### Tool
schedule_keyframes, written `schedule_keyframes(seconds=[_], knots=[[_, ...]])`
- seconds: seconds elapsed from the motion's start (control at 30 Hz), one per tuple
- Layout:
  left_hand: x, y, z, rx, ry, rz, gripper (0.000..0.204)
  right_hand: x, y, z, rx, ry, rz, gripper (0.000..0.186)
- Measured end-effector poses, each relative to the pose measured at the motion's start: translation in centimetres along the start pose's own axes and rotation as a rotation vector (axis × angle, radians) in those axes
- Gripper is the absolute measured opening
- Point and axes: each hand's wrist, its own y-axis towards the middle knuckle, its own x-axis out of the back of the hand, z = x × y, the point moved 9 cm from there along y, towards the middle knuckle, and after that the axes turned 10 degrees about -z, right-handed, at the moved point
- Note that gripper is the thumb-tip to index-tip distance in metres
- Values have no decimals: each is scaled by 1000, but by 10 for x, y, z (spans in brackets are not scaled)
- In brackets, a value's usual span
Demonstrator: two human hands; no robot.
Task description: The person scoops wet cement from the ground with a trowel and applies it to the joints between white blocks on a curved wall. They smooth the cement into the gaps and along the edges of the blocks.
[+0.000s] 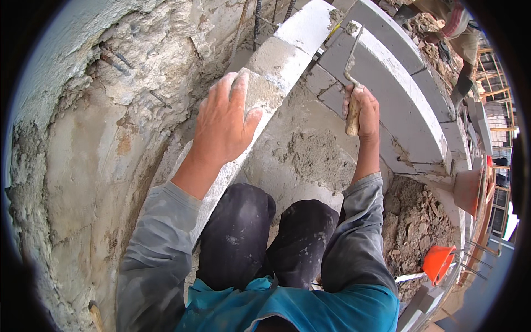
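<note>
1. The right hand (367,112) has its fingers wrapped around the wooden handle (352,124) of a trowel (355,84), above the mortar (318,157) between the block walls.
2. The trowel's long axis runs away from the person, leaning slightly right at the far end; its handle end points back toward the knees, its metal blade away.
3. The left hand (224,123) rests on the pale block (262,91) atop the left wall, thumb spread from the other fingers.

Rough, chipped wall (88,166) beside gritty grey floor (271,171)
</note>
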Motion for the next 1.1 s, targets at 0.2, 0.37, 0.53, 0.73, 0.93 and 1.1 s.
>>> schedule_keyframes(seconds=[0.2,0.37,0.53,0.73,0.93,1.1], knots=[[-6,-2,1,-7,29,13,67,109,-86,-191,112,-1330,114,32],[-4,-2,4,29,-17,13,64,194,-89,-245,-96,-1488,-33,33],[-6,-1,1,-30,31,-4,61,160,-61,-271,-29,-1451,114,32],[-7,-3,4,-16,45,11,62,115,-84,-295,-32,-1336,239,33],[-7,-1,0,-27,39,15,63,81,-85,-289,-36,-1149,219,35],[-9,-1,2,-10,50,37,66,29,-71,-261,-12,-906,211,36]])
